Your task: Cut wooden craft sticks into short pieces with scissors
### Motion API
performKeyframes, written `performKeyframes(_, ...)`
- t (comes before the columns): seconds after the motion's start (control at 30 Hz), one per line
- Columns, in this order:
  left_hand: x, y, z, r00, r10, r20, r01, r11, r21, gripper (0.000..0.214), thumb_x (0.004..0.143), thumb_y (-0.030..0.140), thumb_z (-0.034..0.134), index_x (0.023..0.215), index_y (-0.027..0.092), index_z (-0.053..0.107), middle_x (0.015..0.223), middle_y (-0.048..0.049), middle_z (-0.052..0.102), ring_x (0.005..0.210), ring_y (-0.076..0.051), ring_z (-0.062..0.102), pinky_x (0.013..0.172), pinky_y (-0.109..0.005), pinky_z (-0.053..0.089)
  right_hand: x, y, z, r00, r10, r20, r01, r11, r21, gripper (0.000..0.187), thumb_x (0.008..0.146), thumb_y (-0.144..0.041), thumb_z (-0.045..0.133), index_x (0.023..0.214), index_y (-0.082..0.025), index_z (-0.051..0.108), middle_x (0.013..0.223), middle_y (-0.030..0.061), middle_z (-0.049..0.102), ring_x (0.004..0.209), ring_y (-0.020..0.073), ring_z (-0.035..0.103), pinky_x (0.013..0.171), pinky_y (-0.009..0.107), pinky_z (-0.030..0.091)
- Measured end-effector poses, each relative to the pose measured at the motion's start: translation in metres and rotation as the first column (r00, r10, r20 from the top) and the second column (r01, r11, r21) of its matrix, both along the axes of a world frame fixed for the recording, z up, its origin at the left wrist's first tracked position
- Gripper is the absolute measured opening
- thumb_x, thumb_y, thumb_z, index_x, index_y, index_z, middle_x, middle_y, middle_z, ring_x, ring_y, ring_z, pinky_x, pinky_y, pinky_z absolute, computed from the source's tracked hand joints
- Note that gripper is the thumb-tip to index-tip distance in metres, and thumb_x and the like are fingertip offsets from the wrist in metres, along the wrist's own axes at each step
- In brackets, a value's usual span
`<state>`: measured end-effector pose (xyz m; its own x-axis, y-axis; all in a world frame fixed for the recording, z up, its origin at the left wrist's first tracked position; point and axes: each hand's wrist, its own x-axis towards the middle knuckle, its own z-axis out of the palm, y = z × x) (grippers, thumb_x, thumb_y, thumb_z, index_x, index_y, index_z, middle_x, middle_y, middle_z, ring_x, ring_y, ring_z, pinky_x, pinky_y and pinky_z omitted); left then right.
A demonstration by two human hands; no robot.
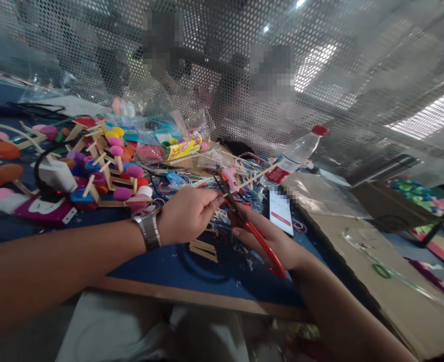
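My left hand [186, 213], with a metal watch [149, 230] on the wrist, pinches the near end of a thin wooden stick [250, 178] that slants up to the right. My right hand [269, 239] grips red-handled cutting pliers [261, 241]; their dark jaws [222, 187] sit at the stick, just beyond my left fingertips. Both hands hover over a blue work mat [161, 261]. A few short cut wooden sticks [203, 250] lie on the mat under my hands.
A stick-and-foam-ball model [106, 166] and a white charger [56, 175] stand at left. A phone [281, 212], a plastic bottle [295, 153], craft bags [182, 146] and rubber bands lie behind. Cardboard [361, 261] lies at right. People sit beyond a perforated screen [222, 60].
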<state>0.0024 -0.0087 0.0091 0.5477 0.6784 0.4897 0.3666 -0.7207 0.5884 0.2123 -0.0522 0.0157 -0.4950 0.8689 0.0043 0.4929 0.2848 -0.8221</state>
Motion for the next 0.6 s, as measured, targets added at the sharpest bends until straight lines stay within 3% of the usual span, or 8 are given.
performKeyframes(0.3, -0.0023, 0.0026, -0.0013, 0.994, 0.107, -0.036, -0.102, 0.987, 0.126, 0.03, 0.094, 0.034, 0.053, 0.069, 0.017, 0.058, 0.058, -0.0006, 0.059, 0.055, -0.013, 0.051, 0.055, -0.027, 0.028, -0.0015, 0.0029, -0.0058, 0.991, -0.073, -0.108, 0.067, 0.996, -0.058, 0.046, 0.088, -0.04, 0.062, 0.128, -0.018, 0.056, 0.09, 0.004, 0.056, 0.083, 0.0204, 0.053, 0.08, 0.035, 0.049)
performKeyframes(0.6, -0.0029, 0.0013, 0.0017, 0.996, 0.081, -0.046, -0.074, 0.988, 0.137, 0.035, 0.095, 0.026, 0.047, 0.062, 0.017, 0.053, 0.053, 0.0002, 0.053, 0.05, -0.012, 0.044, 0.052, -0.028, 0.025, 0.0014, 0.004, -0.0057, 0.991, -0.071, -0.116, 0.06, 0.994, -0.092, 0.06, 0.086, -0.041, 0.062, 0.14, -0.019, 0.049, 0.099, 0.0067, 0.062, 0.095, 0.0251, 0.056, 0.087, 0.039, 0.048)
